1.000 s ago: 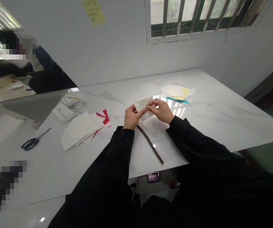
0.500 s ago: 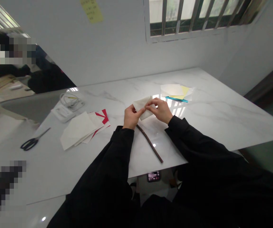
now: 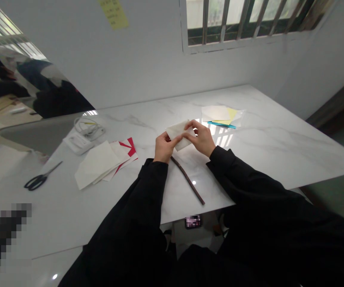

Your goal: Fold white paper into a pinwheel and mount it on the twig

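Note:
A small cream-white piece of paper (image 3: 176, 130) is held up a little above the table between both hands. My left hand (image 3: 164, 148) grips its lower left side, the thumb lying across the front. At its right side my right hand (image 3: 201, 137) pinches it, thumb and fingertips meeting near the left thumb. Part of the paper is hidden behind the fingers. Below the hands a thin dark brown stick (image 3: 186, 179) lies slanted on the table, its upper end close to my left wrist.
Left lie cream and red paper pieces (image 3: 97, 163), black-handled scissors (image 3: 40, 180) and a white box with a cable (image 3: 80, 141). Cream, yellow and blue sheets (image 3: 220, 115) lie behind my right hand on the marbled table (image 3: 279, 139). Another person (image 3: 49, 85) appears at far left.
My right fingers have shifted slightly on the paper, the index finger more arched. Both hands still hold it in nearly the same place; the view has moved very little.

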### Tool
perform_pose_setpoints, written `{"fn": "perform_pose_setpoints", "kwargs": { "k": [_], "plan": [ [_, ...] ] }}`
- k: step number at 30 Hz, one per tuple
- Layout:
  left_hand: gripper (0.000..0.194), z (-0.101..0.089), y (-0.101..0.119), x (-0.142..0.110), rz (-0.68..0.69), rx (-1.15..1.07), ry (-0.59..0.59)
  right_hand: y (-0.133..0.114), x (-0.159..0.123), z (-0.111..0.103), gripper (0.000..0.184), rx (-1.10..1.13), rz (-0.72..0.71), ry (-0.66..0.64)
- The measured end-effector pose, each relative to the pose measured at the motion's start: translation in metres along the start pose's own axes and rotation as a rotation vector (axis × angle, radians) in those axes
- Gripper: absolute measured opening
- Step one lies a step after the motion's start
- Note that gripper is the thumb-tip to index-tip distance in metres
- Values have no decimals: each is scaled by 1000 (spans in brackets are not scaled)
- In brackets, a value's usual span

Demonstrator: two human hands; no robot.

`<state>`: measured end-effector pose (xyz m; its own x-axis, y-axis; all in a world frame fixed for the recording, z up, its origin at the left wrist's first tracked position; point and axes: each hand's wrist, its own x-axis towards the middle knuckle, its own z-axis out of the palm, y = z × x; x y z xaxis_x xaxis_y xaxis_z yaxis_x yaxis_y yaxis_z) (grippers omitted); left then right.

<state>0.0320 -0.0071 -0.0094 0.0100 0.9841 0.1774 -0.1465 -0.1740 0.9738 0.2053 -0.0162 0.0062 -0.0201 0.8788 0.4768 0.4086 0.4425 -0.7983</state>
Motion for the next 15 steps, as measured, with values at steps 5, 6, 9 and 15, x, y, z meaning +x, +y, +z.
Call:
{"fn": "perform_pose_setpoints", "kwargs": {
  "k": [5,6,9,15],
  "plan": [
    [64,0,-2,1,-25,-21,12,2,0,3,67,138,107,48],
    [64,0,-2,1,-28,-24,14,4,1,4,72,152,112,51],
    [64,0,-2,1,-35,-34,14,11,4,5,61,190,135,13],
    [61,1,-1,0,-46,-34,9,16,6,5,28,212,172,-91]
  ]
}}
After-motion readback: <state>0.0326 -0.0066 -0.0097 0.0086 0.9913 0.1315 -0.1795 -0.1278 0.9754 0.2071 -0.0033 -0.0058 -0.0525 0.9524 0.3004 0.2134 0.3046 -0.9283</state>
